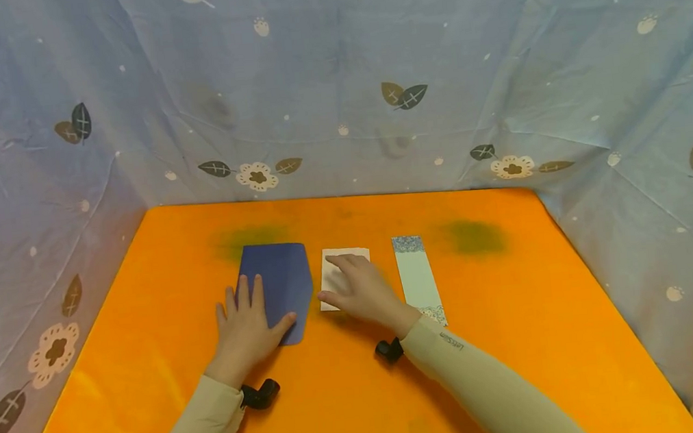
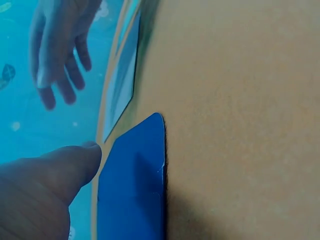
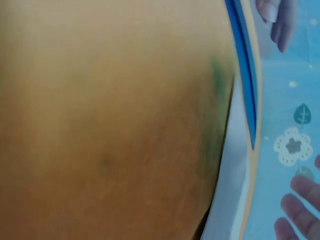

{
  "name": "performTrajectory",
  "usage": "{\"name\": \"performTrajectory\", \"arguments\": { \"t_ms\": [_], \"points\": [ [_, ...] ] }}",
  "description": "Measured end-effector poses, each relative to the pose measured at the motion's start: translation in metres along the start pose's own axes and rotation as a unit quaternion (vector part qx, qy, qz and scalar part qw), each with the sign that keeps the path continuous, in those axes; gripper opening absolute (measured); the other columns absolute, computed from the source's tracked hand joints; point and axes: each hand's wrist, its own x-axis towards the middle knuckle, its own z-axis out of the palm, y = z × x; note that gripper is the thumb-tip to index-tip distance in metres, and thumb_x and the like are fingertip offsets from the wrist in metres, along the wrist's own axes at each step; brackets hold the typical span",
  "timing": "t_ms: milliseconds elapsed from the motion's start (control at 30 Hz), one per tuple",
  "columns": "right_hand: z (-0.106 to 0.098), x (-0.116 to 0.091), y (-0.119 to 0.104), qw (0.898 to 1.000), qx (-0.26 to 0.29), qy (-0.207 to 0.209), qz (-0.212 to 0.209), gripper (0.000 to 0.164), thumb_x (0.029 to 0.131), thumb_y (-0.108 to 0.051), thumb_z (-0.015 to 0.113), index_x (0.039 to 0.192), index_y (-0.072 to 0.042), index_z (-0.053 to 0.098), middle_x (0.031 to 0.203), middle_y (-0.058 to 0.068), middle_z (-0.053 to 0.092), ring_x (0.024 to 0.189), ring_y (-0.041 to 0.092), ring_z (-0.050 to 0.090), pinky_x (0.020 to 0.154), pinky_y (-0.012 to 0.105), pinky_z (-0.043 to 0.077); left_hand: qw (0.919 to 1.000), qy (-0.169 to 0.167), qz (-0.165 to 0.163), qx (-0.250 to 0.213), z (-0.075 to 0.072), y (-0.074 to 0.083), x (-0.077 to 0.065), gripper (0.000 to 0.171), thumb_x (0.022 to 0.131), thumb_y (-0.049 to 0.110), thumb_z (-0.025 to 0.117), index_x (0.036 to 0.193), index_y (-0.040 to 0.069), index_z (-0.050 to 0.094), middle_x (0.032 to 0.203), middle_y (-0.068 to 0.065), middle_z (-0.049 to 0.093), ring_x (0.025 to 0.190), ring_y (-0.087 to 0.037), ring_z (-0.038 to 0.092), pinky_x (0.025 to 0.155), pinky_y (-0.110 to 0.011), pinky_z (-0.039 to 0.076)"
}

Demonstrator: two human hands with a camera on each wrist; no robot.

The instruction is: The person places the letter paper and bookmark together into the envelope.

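A dark blue paper piece [image 1: 280, 270] with slanted corners lies flat at the middle left of the table. My left hand [image 1: 244, 335] is spread over its left and lower part, fingers straight and thumb stretched across the lower edge. To its right lies a small white card [image 1: 331, 281]. Over that card hovers my right hand [image 1: 367, 292], thumb and fingers apart and nothing between them. In the left wrist view, the right hand [image 2: 62, 50] appears raised above the card [image 2: 122, 82], its fingers pointing down. The right wrist view shows the card [image 3: 231, 155] beside the blue piece [image 3: 245, 70].
A pale strip [image 1: 416, 276] with patterned ends lies right of the card, its lower end near my right wrist. The orange table [image 1: 518, 339] has greenish patches. Grey-blue patterned cloth [image 1: 332, 53] hangs behind and at both sides. Black wrist devices [image 1: 260, 394] sit under both wrists.
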Motion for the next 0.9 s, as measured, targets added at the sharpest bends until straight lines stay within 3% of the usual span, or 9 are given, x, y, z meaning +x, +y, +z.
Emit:
{"name": "performTrajectory", "arguments": {
  "t_ms": [167, 433, 567, 700, 800, 900],
  "points": [
    [0.008, 0.011, -0.006, 0.997, -0.049, -0.045, -0.035, 0.069, 0.086, -0.052, 0.066, 0.14, -0.011, 0.051, 0.137, 0.006, 0.052, 0.128, 0.026, 0.044, 0.108, 0.045, 0.032, 1.0, -0.009, -0.001, -0.003, 0.0, -0.001, 0.0, 0.101, 0.086, 0.061, 0.059, 0.152, -0.004, 0.017, 0.152, -0.035, 0.015, 0.135, -0.06, 0.012, 0.103, -0.073, 0.012],
    [0.023, 0.023, -0.013, 0.994, -0.069, -0.078, -0.035, 0.069, 0.086, -0.054, 0.066, 0.138, -0.01, 0.054, 0.133, 0.006, 0.055, 0.123, 0.025, 0.048, 0.105, 0.043, 0.036, 0.9991, -0.039, -0.01, -0.011, 0.009, -0.001, 0.001, 0.102, 0.088, 0.057, 0.06, 0.152, -0.005, 0.013, 0.151, -0.037, 0.015, 0.134, -0.058, 0.018, 0.103, -0.07, 0.02],
    [0.028, 0.029, -0.016, 0.993, -0.068, -0.087, -0.026, 0.067, 0.086, -0.053, 0.067, 0.137, -0.012, 0.055, 0.133, 0.006, 0.055, 0.122, 0.024, 0.048, 0.105, 0.041, 0.036, 0.9994, -0.031, -0.011, -0.014, 0.01, 0.0, 0.0, 0.1, 0.088, 0.054, 0.062, 0.152, -0.006, 0.015, 0.149, -0.038, 0.018, 0.133, -0.058, 0.022, 0.102, -0.069, 0.024],
    [0.032, 0.037, -0.02, 0.995, 0.011, -0.101, 0.014, 0.058, 0.09, -0.043, 0.066, 0.137, -0.011, 0.055, 0.131, 0.005, 0.055, 0.119, 0.021, 0.05, 0.101, 0.037, 0.04, 0.9997, -0.013, -0.013, -0.018, 0.008, 0.001, -0.001, 0.097, 0.088, 0.049, 0.066, 0.15, -0.009, 0.018, 0.147, -0.04, 0.021, 0.132, -0.058, 0.024, 0.101, -0.069, 0.025],
    [0.034, 0.043, -0.023, 0.989, 0.093, -0.1, 0.054, 0.051, 0.092, -0.033, 0.066, 0.135, -0.009, 0.056, 0.128, 0.005, 0.056, 0.115, 0.018, 0.053, 0.095, 0.033, 0.046, 0.9997, -0.009, -0.019, -0.015, 0.007, 0.002, -0.001, 0.096, 0.088, 0.047, 0.066, 0.149, -0.01, 0.02, 0.146, -0.04, 0.023, 0.132, -0.057, 0.025, 0.101, -0.069, 0.026],
    [0.038, 0.048, -0.025, 0.983, 0.133, -0.097, 0.077, 0.047, 0.092, -0.027, 0.067, 0.134, -0.008, 0.057, 0.126, 0.004, 0.058, 0.11, 0.015, 0.056, 0.091, 0.03, 0.048, 0.9996, -0.007, -0.027, -0.005, 0.006, 0.004, -0.001, 0.095, 0.088, 0.048, 0.066, 0.149, -0.01, 0.022, 0.145, -0.04, 0.025, 0.131, -0.057, 0.027, 0.1, -0.068, 0.028]
  ]
}}
